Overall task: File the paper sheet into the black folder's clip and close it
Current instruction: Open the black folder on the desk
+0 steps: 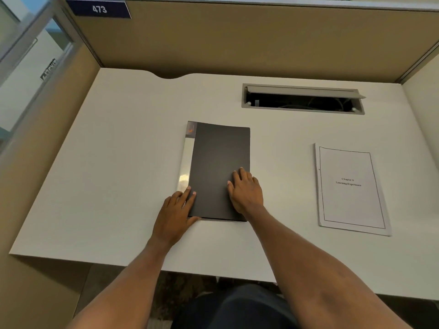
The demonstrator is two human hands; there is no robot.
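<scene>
Hands flat, fingers spread: left hand [177, 213] at folder [219, 172] near-left corner by spine, right hand [245, 191] pressing cover near right edge. I see folder closed mid-table [107, 162]; sheet [350, 188] well right, bare surface between.

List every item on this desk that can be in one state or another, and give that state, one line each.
black folder: closed, flat on the desk
paper sheet: loose on the desk, right of the folder, not filed
cable hatch: lid raised, open
left hand: open, fingers on the folder's spine corner
right hand: open, palm down on the folder's cover
</scene>
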